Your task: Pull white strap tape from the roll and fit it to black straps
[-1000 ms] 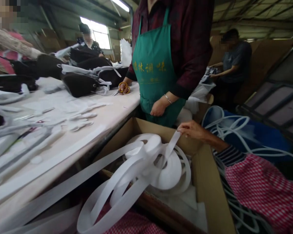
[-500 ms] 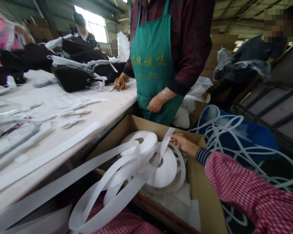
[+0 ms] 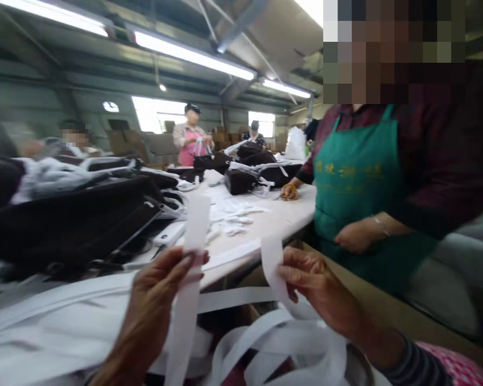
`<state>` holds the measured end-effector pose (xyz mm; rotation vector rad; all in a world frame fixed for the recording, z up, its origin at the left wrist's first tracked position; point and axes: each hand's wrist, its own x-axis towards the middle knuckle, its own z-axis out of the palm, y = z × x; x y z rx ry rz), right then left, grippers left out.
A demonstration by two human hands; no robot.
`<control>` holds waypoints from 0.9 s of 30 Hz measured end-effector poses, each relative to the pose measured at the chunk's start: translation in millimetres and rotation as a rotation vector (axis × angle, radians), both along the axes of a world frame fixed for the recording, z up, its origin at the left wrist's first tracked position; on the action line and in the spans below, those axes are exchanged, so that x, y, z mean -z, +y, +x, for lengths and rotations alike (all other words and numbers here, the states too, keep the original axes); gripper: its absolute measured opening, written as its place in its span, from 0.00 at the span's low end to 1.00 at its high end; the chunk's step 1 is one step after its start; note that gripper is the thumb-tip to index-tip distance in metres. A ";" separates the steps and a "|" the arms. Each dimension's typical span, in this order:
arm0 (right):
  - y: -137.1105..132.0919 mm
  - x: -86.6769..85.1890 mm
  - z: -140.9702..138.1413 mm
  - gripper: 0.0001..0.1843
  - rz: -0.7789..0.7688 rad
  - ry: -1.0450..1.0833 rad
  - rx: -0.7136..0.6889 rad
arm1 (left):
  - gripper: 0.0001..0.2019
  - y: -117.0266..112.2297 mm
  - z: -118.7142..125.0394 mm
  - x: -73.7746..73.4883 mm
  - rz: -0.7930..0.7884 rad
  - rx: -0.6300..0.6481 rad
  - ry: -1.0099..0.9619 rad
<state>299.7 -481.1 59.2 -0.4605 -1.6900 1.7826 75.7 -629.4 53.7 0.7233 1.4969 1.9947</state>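
Note:
My left hand (image 3: 155,292) is raised at lower centre, its fingers pinched on a strip of white tape (image 3: 189,268) that stands upright above the fingers and hangs down below them. My right hand (image 3: 316,289) is closed on another end of white tape (image 3: 272,262), which curls down into loose loops (image 3: 282,348) near the bottom edge. The two hands are level and about a hand's width apart, over the near edge of the white table (image 3: 284,217).
A person in a green apron (image 3: 358,187) stands close on the right, one hand on yellow scissors (image 3: 288,190). Black bags (image 3: 64,225) and white strips cover the table at left and farther back. Other people work at the far end.
The view has swung up from the cardboard box of tape rolls. My right hand has lifted a tape end from the box, and my left hand has come into view holding another strip.

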 end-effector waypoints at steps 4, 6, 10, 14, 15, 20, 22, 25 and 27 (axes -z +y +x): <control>-37.7 -6.1 -88.7 0.11 0.062 0.127 -0.134 | 0.21 3.1 1.9 11.1 0.180 0.063 -0.128; -46.4 -5.6 -119.7 0.11 0.062 0.193 -0.143 | 0.22 1.1 4.3 21.9 0.236 0.033 -0.174; -53.9 -6.1 -158.5 0.12 0.023 0.214 -0.187 | 0.21 -10.7 -1.8 35.2 0.237 -0.043 -0.192; -57.8 -7.6 -177.2 0.11 0.030 0.182 -0.236 | 0.19 -26.0 -10.5 33.1 0.209 -0.112 -0.203; -58.2 -7.8 -180.0 0.11 0.043 0.183 -0.257 | 0.19 -29.9 -11.8 31.8 0.188 -0.121 -0.208; -60.1 -7.9 -190.2 0.11 0.090 0.166 -0.351 | 0.18 -46.1 -15.2 29.9 0.111 -0.067 -0.195; -62.6 -6.8 -194.5 0.12 0.072 0.153 -0.343 | 0.18 -50.3 -16.2 29.8 0.127 -0.060 -0.173; -66.3 -3.9 -199.7 0.12 0.042 0.155 -0.359 | 0.20 -55.2 -19.8 27.0 0.177 -0.111 -0.133; -67.6 -2.1 -201.8 0.11 0.057 0.187 -0.347 | 0.26 -58.3 -24.1 22.8 0.203 -0.166 -0.097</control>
